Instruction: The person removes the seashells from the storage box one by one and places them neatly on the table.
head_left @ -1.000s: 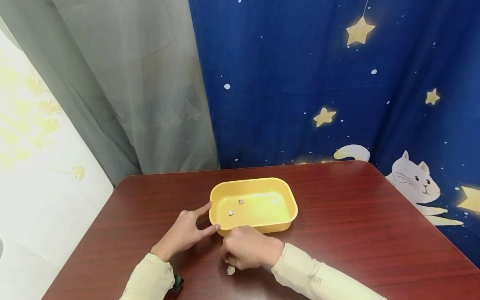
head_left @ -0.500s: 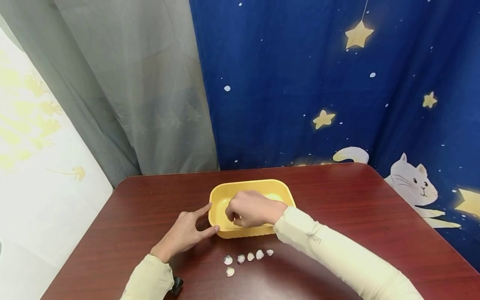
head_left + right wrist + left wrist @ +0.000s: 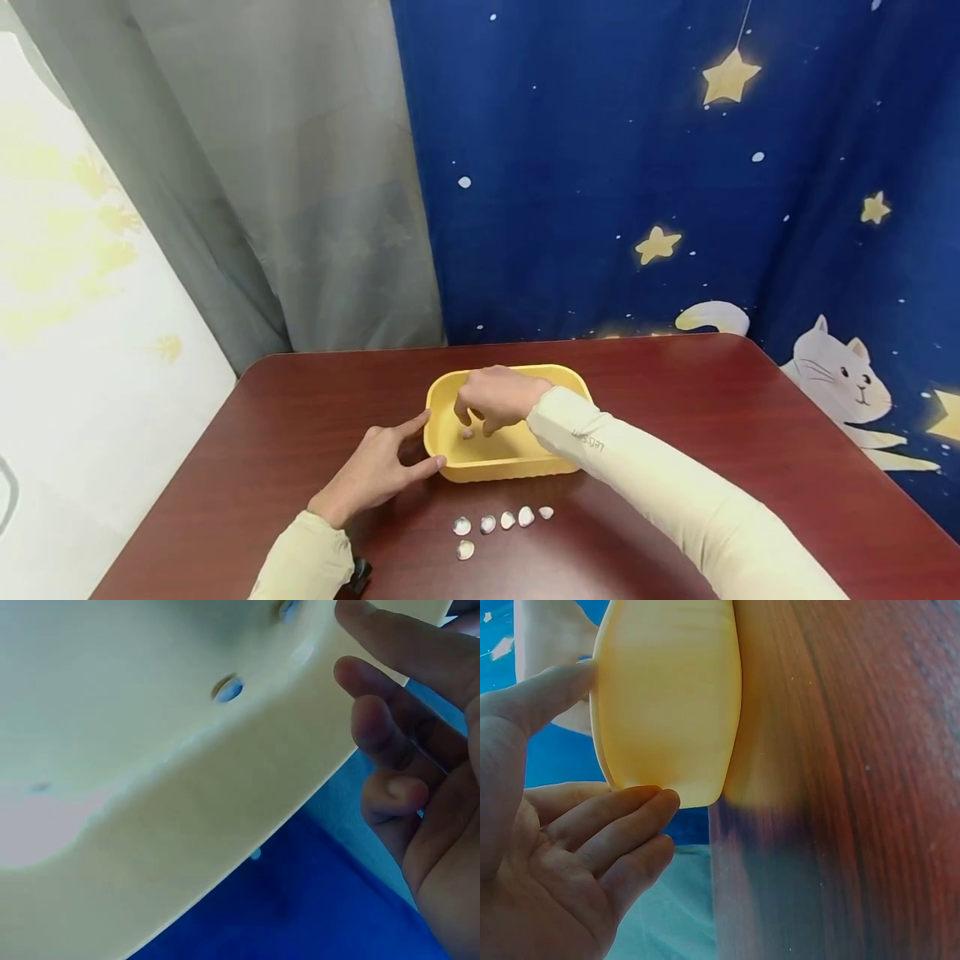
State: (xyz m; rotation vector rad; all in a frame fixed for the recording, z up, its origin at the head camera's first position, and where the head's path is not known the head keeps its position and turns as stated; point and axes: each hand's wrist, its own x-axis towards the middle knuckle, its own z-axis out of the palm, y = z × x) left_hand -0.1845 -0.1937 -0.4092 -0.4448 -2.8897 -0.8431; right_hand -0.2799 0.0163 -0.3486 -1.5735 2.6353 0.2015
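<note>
A yellow plastic tub [image 3: 510, 468] stands on the table. My left hand [image 3: 378, 471] touches its left end, thumb at the near corner and forefinger farther back on the rim. In the left wrist view, the other fingers [image 3: 641, 825] lie against the end wall. My right hand [image 3: 501, 396] is over the tub's inside with parted fingers and holds nothing visible. Just below its fingertips a small seashell [image 3: 468, 433] lies on the tub floor. The right wrist view shows a shell [image 3: 228, 688] and another shell [image 3: 288, 609] inside; my hand hides part of the tub in the head view.
In front of the tub, several small seashells [image 3: 507, 520] form a row on the dark red table [image 3: 675, 400]. One more shell [image 3: 465, 550] lies nearer, below the row's left end. Behind the table hang a grey curtain [image 3: 337, 208] and a blue starry curtain [image 3: 570, 208].
My right hand has left a shell on the table below the row and moved up into the tub, where its fingers have since parted. My left hand stays at the tub's end.
</note>
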